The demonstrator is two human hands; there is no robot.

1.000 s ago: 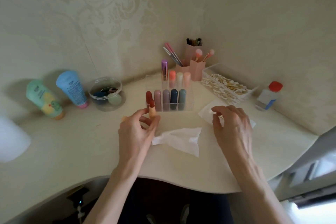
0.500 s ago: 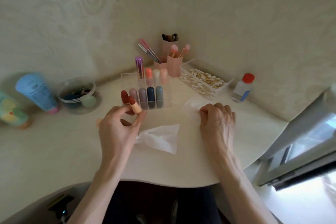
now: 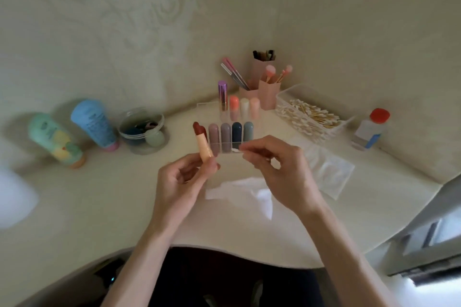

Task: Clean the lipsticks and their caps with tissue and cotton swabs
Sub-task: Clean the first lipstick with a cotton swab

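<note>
An uncapped lipstick (image 3: 202,143) is being gripped upright by the left hand (image 3: 183,183); a cotton swab (image 3: 237,150) is being pinched by the right hand (image 3: 282,172), partly hiding the clear organizer (image 3: 225,137) behind and the tissue (image 3: 239,189) beneath.

Single view: head-worn wide-angle camera, looking forward and down over table (image 3: 74,207) from near edge. Strong barrel distortion; table edge bows, wall corner curves toward 12 o'clock. Both forearms enter from 6 o'clock; left hand (image 3: 179,184) and right hand (image 3: 282,172) sit near frame centre, close to lens. Clear organizer (image 3: 224,137) just beyond hands. Tubes (image 3: 74,132) at 9 o'clock, swab box (image 3: 311,114) at 2 o'clock. Periphery blurred. No second view; no overlap to report.
</note>
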